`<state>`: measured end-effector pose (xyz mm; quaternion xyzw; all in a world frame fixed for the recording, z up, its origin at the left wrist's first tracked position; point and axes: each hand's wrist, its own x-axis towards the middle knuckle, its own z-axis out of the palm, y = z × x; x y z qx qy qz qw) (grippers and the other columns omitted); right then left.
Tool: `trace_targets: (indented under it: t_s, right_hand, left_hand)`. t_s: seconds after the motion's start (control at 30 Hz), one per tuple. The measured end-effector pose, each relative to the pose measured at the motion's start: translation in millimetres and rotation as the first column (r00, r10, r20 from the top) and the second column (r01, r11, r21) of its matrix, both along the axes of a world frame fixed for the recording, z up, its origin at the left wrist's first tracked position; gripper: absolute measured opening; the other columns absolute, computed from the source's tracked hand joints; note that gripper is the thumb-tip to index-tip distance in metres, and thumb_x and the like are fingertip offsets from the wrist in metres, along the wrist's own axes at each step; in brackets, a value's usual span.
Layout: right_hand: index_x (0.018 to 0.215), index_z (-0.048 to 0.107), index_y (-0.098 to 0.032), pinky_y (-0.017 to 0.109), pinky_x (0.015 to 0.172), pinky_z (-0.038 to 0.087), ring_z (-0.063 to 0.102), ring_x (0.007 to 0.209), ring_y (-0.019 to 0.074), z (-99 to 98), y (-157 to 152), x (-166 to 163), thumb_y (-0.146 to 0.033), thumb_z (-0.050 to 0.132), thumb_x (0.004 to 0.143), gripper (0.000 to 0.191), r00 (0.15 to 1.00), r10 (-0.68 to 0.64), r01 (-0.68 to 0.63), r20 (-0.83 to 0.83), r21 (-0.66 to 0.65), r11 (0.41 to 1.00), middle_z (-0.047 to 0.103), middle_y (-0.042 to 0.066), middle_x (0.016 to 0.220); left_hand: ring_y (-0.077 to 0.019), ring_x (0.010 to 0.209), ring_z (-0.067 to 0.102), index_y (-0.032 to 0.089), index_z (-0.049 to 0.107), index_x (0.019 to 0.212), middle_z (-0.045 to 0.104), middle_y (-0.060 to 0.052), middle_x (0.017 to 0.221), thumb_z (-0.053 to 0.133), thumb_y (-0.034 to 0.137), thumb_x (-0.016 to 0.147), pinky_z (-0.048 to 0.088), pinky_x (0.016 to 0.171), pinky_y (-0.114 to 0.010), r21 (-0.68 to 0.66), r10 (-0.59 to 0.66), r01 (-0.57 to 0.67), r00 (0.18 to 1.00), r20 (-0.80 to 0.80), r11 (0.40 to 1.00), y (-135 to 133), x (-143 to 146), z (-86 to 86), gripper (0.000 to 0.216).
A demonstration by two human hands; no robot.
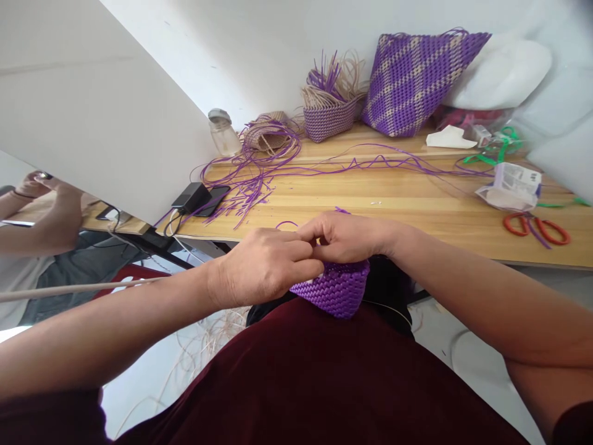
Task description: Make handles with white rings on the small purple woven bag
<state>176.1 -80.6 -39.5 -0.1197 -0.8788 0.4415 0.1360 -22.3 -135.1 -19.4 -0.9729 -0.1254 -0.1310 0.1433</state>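
Observation:
A small woven purple basket [343, 290] rests against my lap at the table's front edge, tilted, its upper rim partly covered by my hands. My left hand [266, 266] is closed at the basket's left side, thumb and fingers pinching its rim. From above, my right hand [345, 238] bends over the same rim, its fingertips pressed together close to the left fingers. Whatever thin strip lies between the fingertips is hidden. A short purple strip [287, 223] curls out just behind my left hand.
Purple strips [273, 148] and cut bits lie on the wooden table [319, 194]. Behind stand a glass jar [225, 133], a half-woven basket [330, 120] and a large purple bag [417, 83]. Red-handled scissors [551, 232] lie right. A co-worker's arms [50, 216] show left, past a partition.

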Motion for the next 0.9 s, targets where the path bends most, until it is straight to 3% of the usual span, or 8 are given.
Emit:
trace_targets:
  t_s: [0.1, 0.2, 0.27, 0.33, 0.47, 0.6, 0.77, 0.9]
  right_hand:
    - [0.084, 0.068, -0.016, 0.028, 0.077, 0.048, 0.06, 0.083, 0.0147, 11.5, -8.8, 10.3, -0.006, 0.053, 0.08, 0.019, 0.99, -0.136, 0.144, -0.048, 0.322, 0.936, 0.066, 0.001, 0.084]
    - [0.089, 0.07, -0.017, 0.036, 0.089, 0.047, 0.06, 0.096, 0.0211, 19.6, -15.7, 22.4, -0.011, 0.054, 0.087, 0.018, 0.969, -0.234, 0.233, -0.078, 0.602, 0.764, 0.069, 0.008, 0.098]
    - [0.092, 0.07, -0.016, 0.039, 0.091, 0.047, 0.059, 0.1, 0.0235, 21.9, -18.1, 30.1, -0.014, 0.052, 0.09, 0.019, 0.959, -0.27, 0.248, -0.08, 0.698, 0.672, 0.069, 0.011, 0.101]
    - [0.093, 0.07, -0.017, 0.04, 0.091, 0.047, 0.058, 0.102, 0.0247, 22.7, -19.6, 36.9, -0.014, 0.053, 0.088, 0.018, 0.948, -0.304, 0.273, -0.091, 0.722, 0.635, 0.069, 0.01, 0.103]
    - [0.091, 0.07, -0.019, 0.039, 0.088, 0.047, 0.059, 0.1, 0.0245, 24.9, -24.2, 46.4, -0.013, 0.059, 0.08, 0.016, 0.922, -0.375, 0.342, -0.099, 0.662, 0.666, 0.069, 0.008, 0.102]
    - [0.082, 0.07, -0.02, 0.033, 0.076, 0.045, 0.061, 0.083, 0.0207, 26.9, -27.4, 50.8, -0.014, 0.06, 0.077, 0.012, 0.897, -0.443, 0.364, -0.013, 0.592, 0.719, 0.07, 0.004, 0.084]
    - [0.083, 0.071, -0.02, 0.026, 0.06, 0.04, 0.057, 0.063, 0.0124, 22.5, -16.2, 53.8, -0.027, 0.065, 0.08, 0.01, 0.867, -0.492, 0.437, 0.079, 0.354, 0.827, 0.069, -0.001, 0.073]
    - [0.083, 0.069, -0.018, 0.024, 0.061, 0.042, 0.058, 0.066, 0.0112, 18.6, -3.9, 52.1, -0.036, 0.066, 0.082, 0.018, 0.894, -0.431, 0.407, 0.125, 0.179, 0.896, 0.069, -0.001, 0.076]
  left_hand:
    - [-0.0132, 0.063, 0.052, 0.019, 0.067, 0.096, 0.058, 0.0, 0.068, 0.046, 0.009, 0.094, 0.035, 0.054, -0.028, 0.049, 0.002, -0.003, 1.0, 0.016, 0.999, 1.7, -2.0, -3.5, 0.023]
    - [-0.0129, 0.063, 0.053, 0.018, 0.065, 0.102, 0.057, 0.0, 0.068, 0.048, 0.01, 0.094, 0.038, 0.055, -0.028, 0.061, 0.001, -0.004, 0.999, 0.045, 0.998, 3.3, -3.2, -6.7, 0.021]
    - [-0.0129, 0.063, 0.054, 0.018, 0.064, 0.108, 0.057, 0.0, 0.067, 0.049, 0.011, 0.094, 0.039, 0.056, -0.027, 0.058, 0.008, -0.012, 0.998, 0.069, 0.998, 4.7, -3.7, -9.0, 0.022]
    - [-0.0129, 0.064, 0.056, 0.018, 0.063, 0.114, 0.057, 0.001, 0.067, 0.05, 0.012, 0.094, 0.041, 0.057, -0.027, 0.046, 0.023, -0.028, 0.995, 0.095, 0.999, 6.3, -4.3, -11.9, 0.024]
    - [-0.0118, 0.063, 0.056, 0.019, 0.062, 0.118, 0.058, 0.002, 0.065, 0.052, 0.016, 0.095, 0.043, 0.06, -0.026, 0.017, 0.059, -0.061, 0.99, 0.126, 0.998, 9.3, -5.5, -18.2, 0.025]
    - [-0.0105, 0.062, 0.055, 0.021, 0.062, 0.119, 0.06, 0.002, 0.068, 0.052, 0.016, 0.095, 0.042, 0.061, -0.025, 0.0, 0.073, -0.074, 0.988, 0.133, 0.997, 10.6, -6.6, -23.7, 0.027]
    - [-0.01, 0.056, 0.049, 0.025, 0.056, 0.128, 0.052, 0.006, 0.063, 0.056, 0.016, 0.093, 0.038, 0.057, -0.025, 0.029, 0.072, -0.079, 0.978, 0.195, 0.996, 11.8, -7.8, -27.8, 0.036]
    - [-0.0107, 0.057, 0.05, 0.024, 0.058, 0.119, 0.053, 0.005, 0.062, 0.056, 0.012, 0.091, 0.037, 0.056, -0.025, 0.099, 0.019, -0.037, 0.984, 0.175, 0.994, 12.7, -7.8, -28.2, 0.031]
